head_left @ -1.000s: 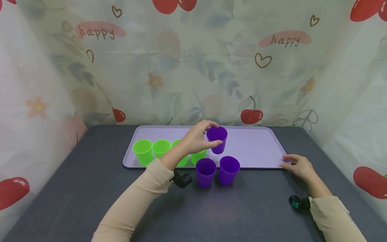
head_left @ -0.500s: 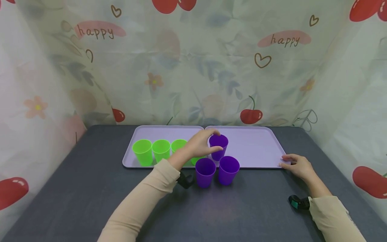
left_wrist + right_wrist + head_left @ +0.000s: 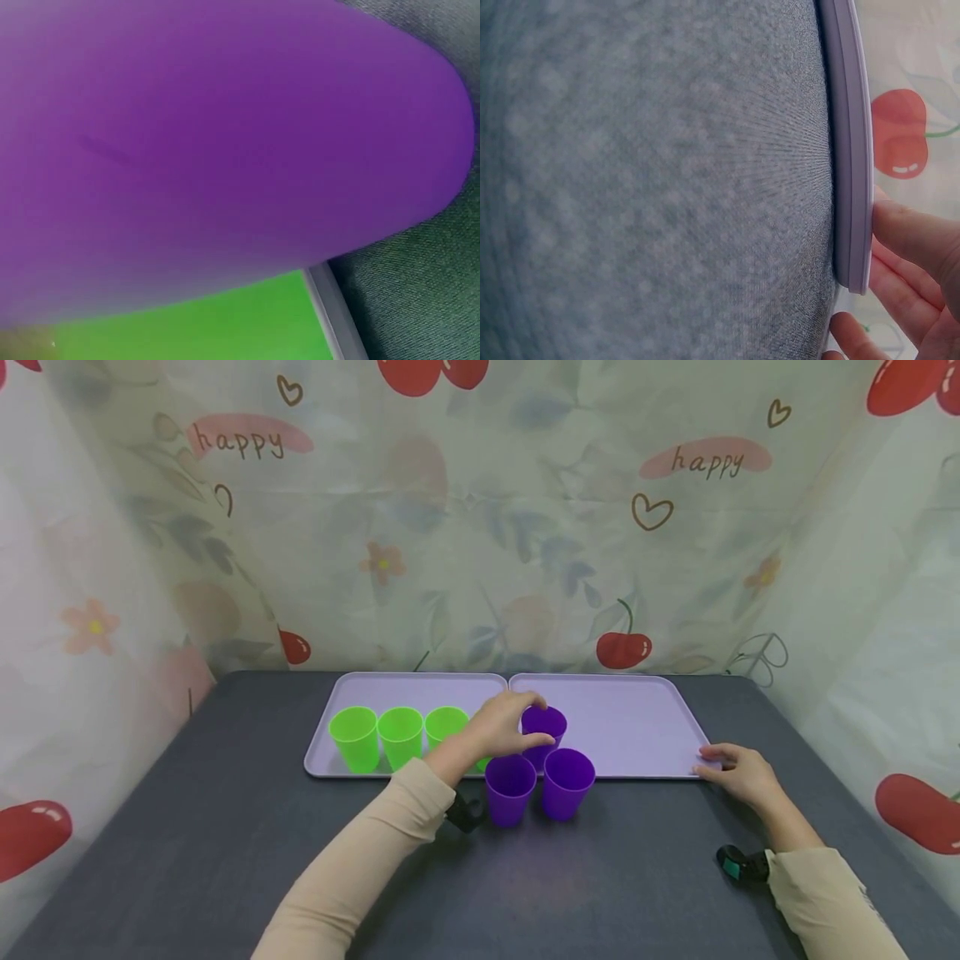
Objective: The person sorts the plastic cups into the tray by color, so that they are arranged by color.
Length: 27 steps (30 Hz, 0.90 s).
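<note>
My left hand (image 3: pixel 506 724) holds a purple cup (image 3: pixel 545 723) between thumb and fingers, upright at the left end of the right lilac tray (image 3: pixel 622 727). Two more purple cups, the left one (image 3: pixel 510 793) and the right one (image 3: pixel 568 783), stand on the table just in front of the trays. In the left wrist view a purple cup (image 3: pixel 262 135) fills most of the picture. My right hand (image 3: pixel 742 774) grips the right tray's near right corner. Its thumb (image 3: pixel 915 229) lies against the tray rim (image 3: pixel 853 165) in the right wrist view.
A left lilac tray (image 3: pixel 420 685) adjoins the right one. It carries a row of green cups (image 3: pixel 354 739), the rightmost mostly hidden behind my left hand. Both trays lie on a dark grey table (image 3: pixel 600 877) before a patterned curtain (image 3: pixel 480 527).
My left hand has lowered the purple cup toward the tray, bringing it nearer to me and slightly right. The right hand and the other cups have stayed in place.
</note>
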Each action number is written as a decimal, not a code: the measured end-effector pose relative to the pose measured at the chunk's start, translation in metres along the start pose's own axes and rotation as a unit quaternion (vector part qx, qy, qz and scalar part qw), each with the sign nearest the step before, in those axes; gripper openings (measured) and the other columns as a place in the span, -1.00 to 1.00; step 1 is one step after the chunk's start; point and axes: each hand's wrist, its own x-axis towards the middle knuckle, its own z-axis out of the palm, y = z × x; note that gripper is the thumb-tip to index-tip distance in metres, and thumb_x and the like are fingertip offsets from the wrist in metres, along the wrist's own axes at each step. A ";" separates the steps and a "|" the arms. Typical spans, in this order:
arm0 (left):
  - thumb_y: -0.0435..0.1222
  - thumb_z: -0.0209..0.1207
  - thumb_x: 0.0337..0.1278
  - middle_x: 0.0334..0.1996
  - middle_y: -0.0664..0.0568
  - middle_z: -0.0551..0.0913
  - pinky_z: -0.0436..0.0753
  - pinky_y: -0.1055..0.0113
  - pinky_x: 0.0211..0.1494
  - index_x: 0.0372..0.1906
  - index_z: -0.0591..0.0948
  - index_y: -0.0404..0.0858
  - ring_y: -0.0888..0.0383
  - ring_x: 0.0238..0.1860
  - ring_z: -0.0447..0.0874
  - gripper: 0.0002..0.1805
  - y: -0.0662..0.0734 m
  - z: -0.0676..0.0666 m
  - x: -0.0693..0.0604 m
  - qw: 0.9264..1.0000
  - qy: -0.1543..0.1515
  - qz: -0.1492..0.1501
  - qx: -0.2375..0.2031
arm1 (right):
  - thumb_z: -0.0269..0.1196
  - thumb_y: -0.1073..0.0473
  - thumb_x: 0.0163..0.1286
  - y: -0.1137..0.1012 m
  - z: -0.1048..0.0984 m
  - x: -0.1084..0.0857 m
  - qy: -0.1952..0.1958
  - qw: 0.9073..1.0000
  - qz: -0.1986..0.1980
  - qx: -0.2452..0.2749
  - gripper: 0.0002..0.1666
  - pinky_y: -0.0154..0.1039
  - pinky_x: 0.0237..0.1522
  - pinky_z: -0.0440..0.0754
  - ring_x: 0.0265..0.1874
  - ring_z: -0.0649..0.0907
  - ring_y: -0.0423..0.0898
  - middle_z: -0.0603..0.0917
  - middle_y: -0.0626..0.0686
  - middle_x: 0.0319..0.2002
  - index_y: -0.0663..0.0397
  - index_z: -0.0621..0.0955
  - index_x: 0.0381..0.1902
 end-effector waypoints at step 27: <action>-0.11 0.21 0.13 0.06 -0.05 0.60 0.38 0.14 0.29 0.08 0.52 -0.27 0.00 0.17 0.47 -0.54 0.009 -0.028 -0.025 0.997 0.021 0.009 -0.079 | 0.23 0.01 0.27 0.000 0.001 0.000 -0.003 1.000 0.000 0.005 -0.38 0.09 -0.08 0.53 0.03 0.51 0.36 0.49 0.47 0.08 0.45 0.47 0.07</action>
